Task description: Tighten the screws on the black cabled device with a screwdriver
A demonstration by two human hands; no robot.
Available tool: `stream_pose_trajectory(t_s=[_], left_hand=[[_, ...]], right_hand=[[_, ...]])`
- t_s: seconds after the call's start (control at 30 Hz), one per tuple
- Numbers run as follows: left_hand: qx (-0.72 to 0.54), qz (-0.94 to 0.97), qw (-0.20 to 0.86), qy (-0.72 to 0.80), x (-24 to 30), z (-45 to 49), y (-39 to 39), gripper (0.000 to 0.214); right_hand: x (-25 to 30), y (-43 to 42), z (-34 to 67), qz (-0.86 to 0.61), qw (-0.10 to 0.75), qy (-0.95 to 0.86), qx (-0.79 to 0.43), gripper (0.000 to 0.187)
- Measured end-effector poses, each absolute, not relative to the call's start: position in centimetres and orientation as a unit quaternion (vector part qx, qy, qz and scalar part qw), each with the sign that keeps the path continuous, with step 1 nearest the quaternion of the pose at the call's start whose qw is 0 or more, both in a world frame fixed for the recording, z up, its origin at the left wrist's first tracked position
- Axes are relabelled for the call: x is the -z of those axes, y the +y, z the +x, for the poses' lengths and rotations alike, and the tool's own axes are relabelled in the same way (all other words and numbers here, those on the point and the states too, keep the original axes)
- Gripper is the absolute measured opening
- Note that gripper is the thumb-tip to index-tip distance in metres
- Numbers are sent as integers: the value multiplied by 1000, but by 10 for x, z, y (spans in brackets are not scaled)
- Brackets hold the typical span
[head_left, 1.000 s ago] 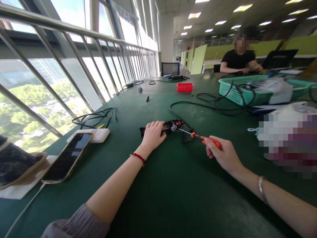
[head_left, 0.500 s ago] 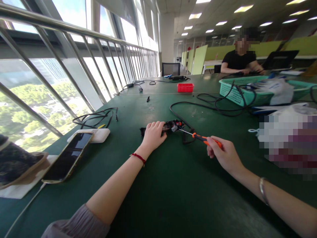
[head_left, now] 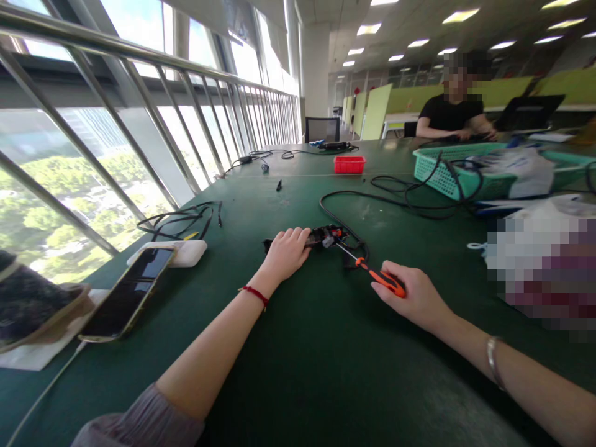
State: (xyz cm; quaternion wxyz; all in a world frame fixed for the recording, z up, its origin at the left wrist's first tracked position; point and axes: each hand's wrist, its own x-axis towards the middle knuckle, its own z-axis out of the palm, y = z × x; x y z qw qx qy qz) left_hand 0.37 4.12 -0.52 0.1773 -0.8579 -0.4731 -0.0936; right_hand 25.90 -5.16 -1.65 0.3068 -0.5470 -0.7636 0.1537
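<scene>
Orange and black are the colours on the handle of the slim metal-shafted screwdriver (head_left: 372, 272) we've got in the right hand (head_left: 419, 297), fingers closed around the grip, with its tip up at the opened end of a long, narrow black device (head_left: 325, 236) with little grey and reddish parts showing inside. That device is lying on the dark green desk (head_left: 298, 379) straight ahead of us, and the left hand (head_left: 285, 253) is folded over its left part, pinning it down. So both hands are full, neither one spread wide. Our read is that the step in hand is screwdriver work on the exposed innards, though the tip's too tiny for us to tell whether it's seated in a screw head or just touching. What the next move calls for, we'd say: left hand firm on the body, shaft lined up, then light pressure and small twists, since a slip could nick those parts. We'd also mind the thin black cable (head_left: 354, 192) looping around near the device's right end. Beyond that there's a shallow red plastic tray (head_left: 349, 164), well apart from both hands.
</scene>
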Motion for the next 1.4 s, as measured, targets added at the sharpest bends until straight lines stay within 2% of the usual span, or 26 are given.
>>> stream_pose_trajectory(t_s=[0.17,0.33,0.63,0.87,1.03,1.4], left_hand=[[67,-850,204,-481,4,2,37,37],[52,-836,179,-516,-2,-9,25,37],[50,-687,116,-716,-23,-70,0,35],[122,-548,167,-810,-45,-110,-6,36],[167,-535,207,-802,-41,-125,-5,31],[159,-556,243,-779,-26,-124,1,31]], right_hand=[[18,-50,262,-552,278,-774,-134,30],[14,-51,260,-528,265,-797,-125,28],[13,-53,260,-507,249,-812,-146,27],[13,-53,260,-512,250,-808,-150,28],[14,-52,261,-508,247,-811,-150,29],[14,-52,261,-511,235,-811,-161,30]])
